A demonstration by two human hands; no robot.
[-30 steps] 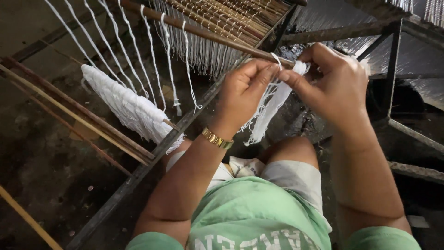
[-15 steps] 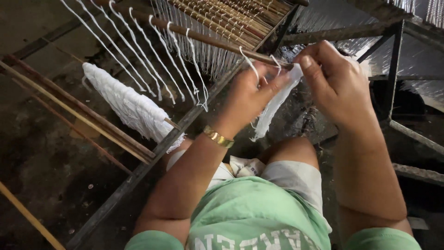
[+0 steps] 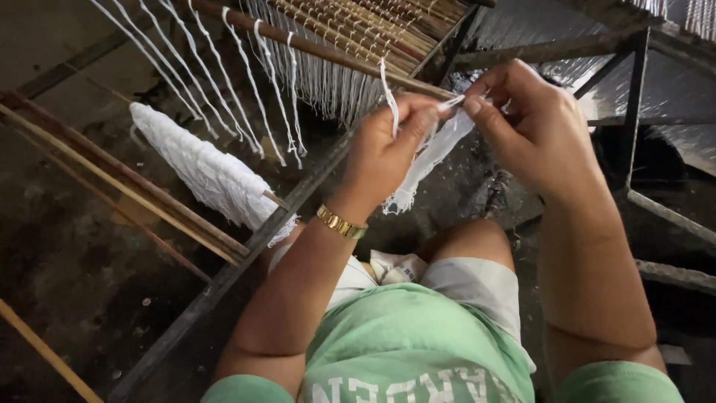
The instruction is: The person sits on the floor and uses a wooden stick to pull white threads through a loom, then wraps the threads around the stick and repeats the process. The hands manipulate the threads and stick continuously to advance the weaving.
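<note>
Hands [image 3: 447, 127] shifted left, threads [image 3: 425, 160] pinched

Two hands [image 3: 391, 145] [image 3: 533, 123], one yarn bundle [image 3: 205, 172], one bracelet [image 3: 341, 223]

Worn: green short-sleeved shirt [image 3: 418, 343] (white lettering across chest), pale shorts [image 3: 477, 280], gold link bracelet [image 3: 341, 222] on left wrist; arms bare.

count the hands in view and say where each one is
2. The left hand and the right hand meet above the knees, both pinching a white thread bundle below the loom's wooden rod. None looks hidden.
</note>
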